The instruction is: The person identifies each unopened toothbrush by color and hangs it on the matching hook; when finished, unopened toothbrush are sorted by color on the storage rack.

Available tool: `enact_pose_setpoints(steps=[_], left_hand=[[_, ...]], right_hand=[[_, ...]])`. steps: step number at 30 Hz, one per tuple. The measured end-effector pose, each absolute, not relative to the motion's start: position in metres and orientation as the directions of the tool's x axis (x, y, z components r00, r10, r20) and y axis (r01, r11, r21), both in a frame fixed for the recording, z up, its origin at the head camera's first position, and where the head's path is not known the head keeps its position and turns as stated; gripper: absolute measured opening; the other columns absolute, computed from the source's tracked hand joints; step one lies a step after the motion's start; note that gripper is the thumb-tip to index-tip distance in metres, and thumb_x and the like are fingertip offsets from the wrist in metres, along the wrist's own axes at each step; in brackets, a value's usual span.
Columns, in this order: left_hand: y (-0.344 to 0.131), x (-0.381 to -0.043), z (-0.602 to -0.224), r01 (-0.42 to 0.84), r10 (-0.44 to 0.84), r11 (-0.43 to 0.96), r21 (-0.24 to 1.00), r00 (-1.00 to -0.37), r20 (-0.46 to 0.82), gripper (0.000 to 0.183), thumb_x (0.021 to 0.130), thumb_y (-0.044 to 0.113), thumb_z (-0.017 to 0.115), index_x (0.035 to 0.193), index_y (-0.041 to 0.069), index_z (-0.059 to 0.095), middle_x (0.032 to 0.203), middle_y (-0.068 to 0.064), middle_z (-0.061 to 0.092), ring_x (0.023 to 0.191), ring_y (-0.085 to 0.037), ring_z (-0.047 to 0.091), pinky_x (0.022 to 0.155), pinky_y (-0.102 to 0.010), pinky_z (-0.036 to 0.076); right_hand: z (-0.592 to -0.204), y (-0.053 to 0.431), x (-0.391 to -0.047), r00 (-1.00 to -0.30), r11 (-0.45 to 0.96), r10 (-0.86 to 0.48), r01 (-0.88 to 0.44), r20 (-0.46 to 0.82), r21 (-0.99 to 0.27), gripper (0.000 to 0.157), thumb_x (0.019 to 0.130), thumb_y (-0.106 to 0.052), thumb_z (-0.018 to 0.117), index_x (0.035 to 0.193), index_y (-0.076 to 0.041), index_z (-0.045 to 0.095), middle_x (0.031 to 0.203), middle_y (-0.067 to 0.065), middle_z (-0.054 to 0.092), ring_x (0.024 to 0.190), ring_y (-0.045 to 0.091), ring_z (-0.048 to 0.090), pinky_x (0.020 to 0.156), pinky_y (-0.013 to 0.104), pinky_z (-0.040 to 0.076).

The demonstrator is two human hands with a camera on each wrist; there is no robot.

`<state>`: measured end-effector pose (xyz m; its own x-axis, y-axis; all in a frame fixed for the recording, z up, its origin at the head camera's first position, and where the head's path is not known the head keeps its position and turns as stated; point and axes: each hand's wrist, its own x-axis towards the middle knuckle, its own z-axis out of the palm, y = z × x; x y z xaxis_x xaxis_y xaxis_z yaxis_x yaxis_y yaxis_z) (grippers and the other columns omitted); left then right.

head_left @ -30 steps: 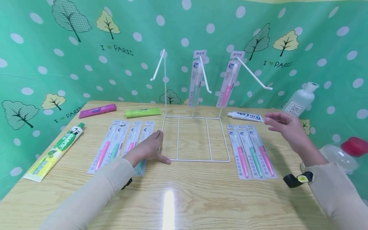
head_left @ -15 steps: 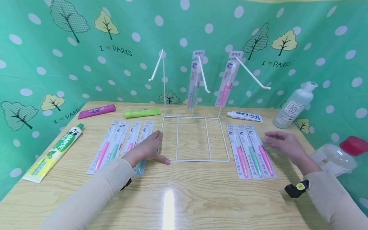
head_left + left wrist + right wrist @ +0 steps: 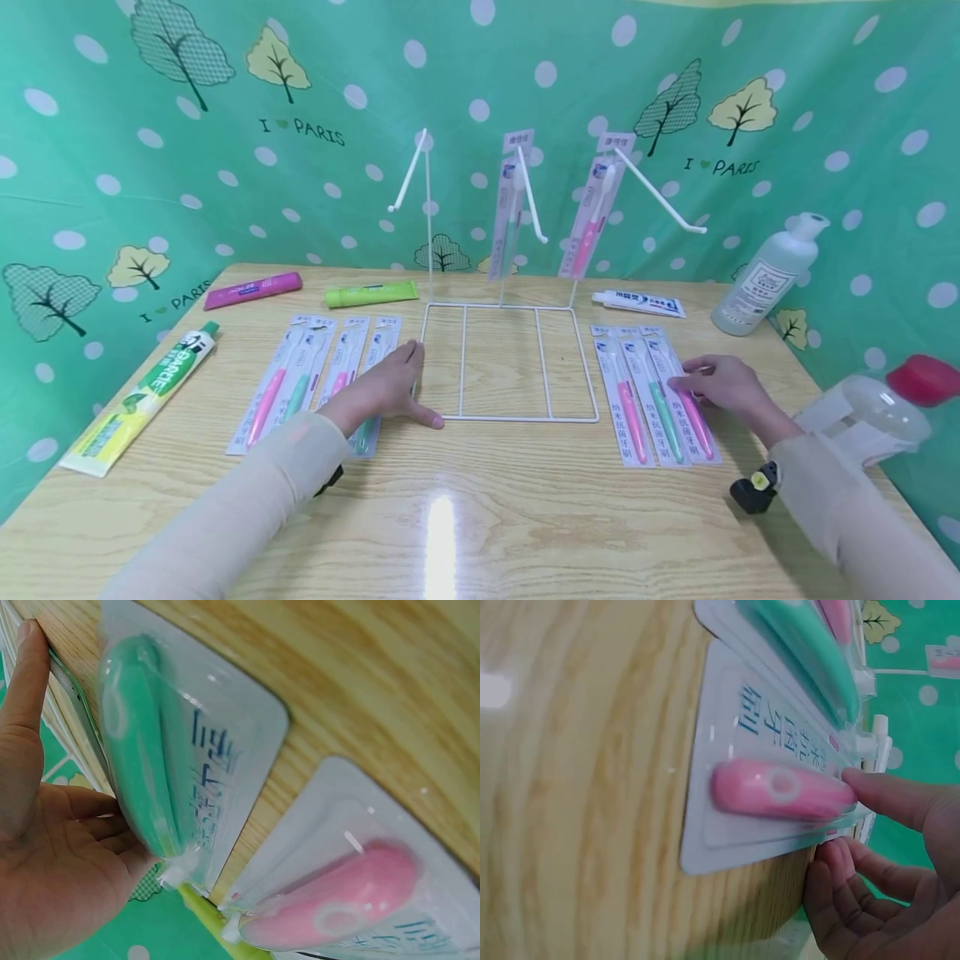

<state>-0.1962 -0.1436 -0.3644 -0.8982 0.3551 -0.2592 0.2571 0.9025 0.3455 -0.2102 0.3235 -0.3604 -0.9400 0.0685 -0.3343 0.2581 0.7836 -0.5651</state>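
My left hand (image 3: 386, 387) rests against the left side of a white wire display rack (image 3: 517, 419), thumb extended at its front corner, fingers at the side bar. Under that forearm lie several packaged toothbrushes, among them a green one (image 3: 139, 742) and a pink one (image 3: 337, 892). My right hand (image 3: 723, 387) is at the rightmost of three packs on the right, a pink toothbrush (image 3: 780, 791). Its thumb lies on the blister and its fingers curl at the card's edge, pinching the pack, which lies flat. A green toothbrush (image 3: 663, 412) lies beside it.
Two toothbrush packs (image 3: 512, 208) hang on the rack's middle and right hooks; the left hook (image 3: 407, 171) is bare. Toothpaste tubes lie around: magenta (image 3: 253, 290), lime (image 3: 371, 294), yellow-green (image 3: 142, 396), white (image 3: 639, 303). A pump bottle (image 3: 768, 275) and red-lidded jar (image 3: 862, 417) stand right.
My right hand has come down and left from beside the pump bottle to the rightmost toothbrush pack, and its thumb and fingers now meet it. My left hand stays at the rack.
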Motion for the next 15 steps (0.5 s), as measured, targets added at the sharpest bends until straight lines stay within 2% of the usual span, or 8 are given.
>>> enact_pose_setpoints(steps=[7, 11, 15], left_hand=[[-0.1428, -0.1954, -0.3637, 0.255, 0.355, 0.901, 0.350, -0.899, -0.257, 0.128, 0.056, 0.063, 0.073, 0.142, -0.006, 0.007, 0.148, -0.024, 0.004, 0.136, -0.035, 0.007, 0.110, -0.043, 0.013], [-0.1424, -0.1953, -0.3635, 0.254, 0.354, 0.901, 0.351, -0.899, -0.259, 0.128, 0.057, 0.063, 0.073, 0.142, -0.006, 0.008, 0.148, -0.024, 0.005, 0.136, -0.035, 0.007, 0.110, -0.043, 0.013], [-0.1428, -0.1956, -0.3638, 0.253, 0.353, 0.902, 0.351, -0.899, -0.260, 0.128, 0.056, 0.063, 0.073, 0.142, -0.006, 0.008, 0.148, -0.024, 0.004, 0.136, -0.035, 0.007, 0.110, -0.043, 0.013]], right_hand=[[-0.3591, 0.3236, -0.2132, -0.937, 0.782, 0.075, 0.267, -0.340, -0.563, 0.078, 0.077, -0.046, 0.067, 0.130, 0.007, 0.041, 0.105, 0.018, 0.059, 0.086, 0.023, 0.055, 0.068, 0.029, 0.043], [-0.3591, 0.3265, -0.2127, -0.932, 0.746, 0.043, 0.269, -0.359, -0.609, 0.080, 0.079, -0.046, 0.065, 0.131, 0.009, 0.038, 0.108, 0.020, 0.059, 0.092, 0.026, 0.057, 0.078, 0.037, 0.045], [-0.3580, 0.3300, -0.2104, -0.936, 0.715, 0.024, 0.261, -0.351, -0.649, 0.077, 0.085, -0.048, 0.056, 0.130, 0.011, 0.037, 0.115, 0.024, 0.054, 0.100, 0.029, 0.053, 0.085, 0.043, 0.044]])
